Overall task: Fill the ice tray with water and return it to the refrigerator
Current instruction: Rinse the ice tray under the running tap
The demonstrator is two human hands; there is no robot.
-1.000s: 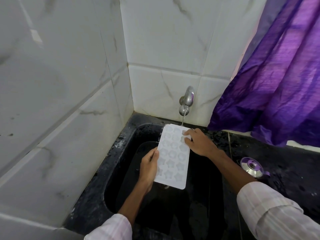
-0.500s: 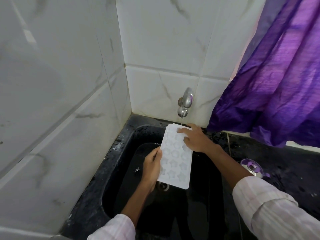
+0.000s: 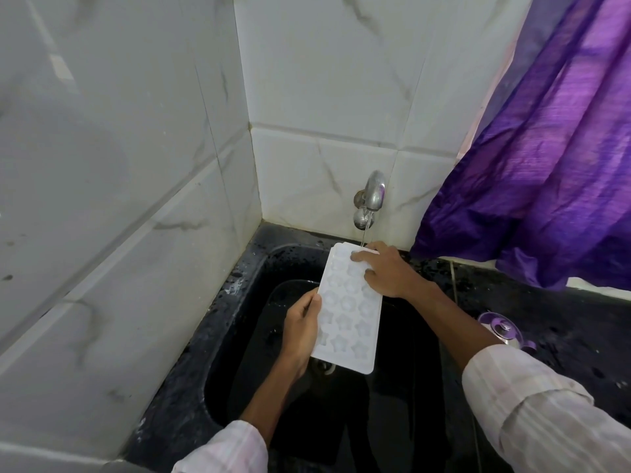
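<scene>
A white ice tray (image 3: 348, 312) with star-shaped and round cells is held over the black sink (image 3: 239, 336). Its far end sits under the metal tap (image 3: 372, 199), from which a thin stream of water runs down onto it. My left hand (image 3: 302, 329) grips the tray's left long edge, thumb on top. My right hand (image 3: 386, 271) holds the far right corner, with fingers curled over the top cells beside the stream. The refrigerator is not in view.
White marble-look tiled walls meet in a corner behind and left of the sink. A purple curtain (image 3: 532, 172) hangs at the right above the black wet counter (image 3: 563, 322). A small steel lid with a purple rim (image 3: 502, 331) lies on the counter right of the sink.
The tray's far end has slid a little further under the tap, and my right hand's fingers have spread further across the far cells. My left hand's grip is unchanged.
</scene>
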